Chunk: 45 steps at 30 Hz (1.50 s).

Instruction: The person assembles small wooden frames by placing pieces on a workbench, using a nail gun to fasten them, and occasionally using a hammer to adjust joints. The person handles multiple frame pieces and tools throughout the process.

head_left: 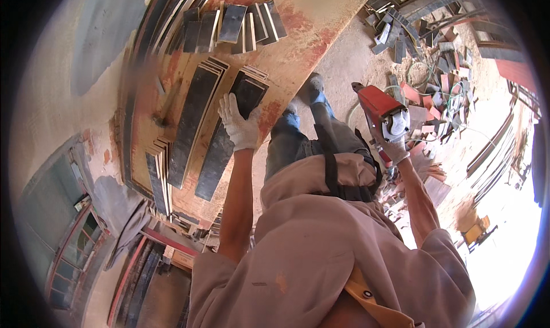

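My left hand, in a white work glove, lies flat with its fingers stretched out at the edge of a stack of long black-faced boards. It rests on the wooden worktable, which has red stains. Out to the right, away from the table, my right hand is closed round a red and silver nail gun; the tool partly hides that hand's fingers. Beside the left hand's stack, another stack of long black boards lies on the table.
Short black board pieces lie at the table's far end. A narrow stack and what looks like a hammer are on its left. Wood offcuts and a thin hose litter the floor to the right.
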Motion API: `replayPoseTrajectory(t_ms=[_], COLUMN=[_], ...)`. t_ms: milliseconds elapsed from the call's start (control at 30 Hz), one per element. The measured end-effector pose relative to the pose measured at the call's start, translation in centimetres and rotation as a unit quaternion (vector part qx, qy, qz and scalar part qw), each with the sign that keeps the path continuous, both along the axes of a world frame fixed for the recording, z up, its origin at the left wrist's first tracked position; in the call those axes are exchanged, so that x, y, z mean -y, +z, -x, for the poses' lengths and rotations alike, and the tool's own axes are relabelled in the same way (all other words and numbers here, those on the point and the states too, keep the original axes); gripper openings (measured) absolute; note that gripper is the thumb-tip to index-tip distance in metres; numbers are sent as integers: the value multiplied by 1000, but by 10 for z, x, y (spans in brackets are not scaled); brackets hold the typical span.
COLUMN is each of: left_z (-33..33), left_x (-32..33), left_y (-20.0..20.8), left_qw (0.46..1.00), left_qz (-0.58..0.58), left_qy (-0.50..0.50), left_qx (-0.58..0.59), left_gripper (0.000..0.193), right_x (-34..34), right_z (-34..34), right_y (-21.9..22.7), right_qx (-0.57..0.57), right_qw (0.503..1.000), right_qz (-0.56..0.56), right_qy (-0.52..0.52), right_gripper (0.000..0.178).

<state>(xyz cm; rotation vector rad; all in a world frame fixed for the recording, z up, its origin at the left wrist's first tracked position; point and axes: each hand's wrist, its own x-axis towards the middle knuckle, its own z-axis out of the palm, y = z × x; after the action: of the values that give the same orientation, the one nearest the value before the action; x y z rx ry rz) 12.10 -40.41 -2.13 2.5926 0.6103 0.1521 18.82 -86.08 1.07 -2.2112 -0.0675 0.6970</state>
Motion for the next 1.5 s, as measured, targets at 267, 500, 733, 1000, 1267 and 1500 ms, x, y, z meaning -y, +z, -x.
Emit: replayPoseTrajectory(t_ms=[267, 500, 733, 1000, 1267, 1500], left_z=[-6, -6, -7, -11, -11, -9], left_x=[6, 7, 7, 7, 9, 7], left_y=[-1, -1, -3, -1, -1, -8], left_qw=[999, 999, 999, 999, 998, 999], left_qz=[18, 27, 14, 1, -2, -10], left_qy=[37, 38, 40, 35, 46, 42], left_qx=[-5, 11, -6, -30, -35, -21], left_gripper=[85, 86, 85, 85, 85, 84], right_x=[-37, -69, -59, -72, -135, -172], right_z=[-44, -52, -43, -32, -46, -46], right_y=[19, 35, -9, -58, -22, -23], right_qx=[169, 122, 157, -8, -211, -475], right_qw=[918, 937, 885, 943, 914, 715], right_qz=[129, 39, 68, -132, -324, -504], right_qy=[334, 325, 434, 305, 121, -98], right_gripper=[43, 45, 59, 62, 66, 43])
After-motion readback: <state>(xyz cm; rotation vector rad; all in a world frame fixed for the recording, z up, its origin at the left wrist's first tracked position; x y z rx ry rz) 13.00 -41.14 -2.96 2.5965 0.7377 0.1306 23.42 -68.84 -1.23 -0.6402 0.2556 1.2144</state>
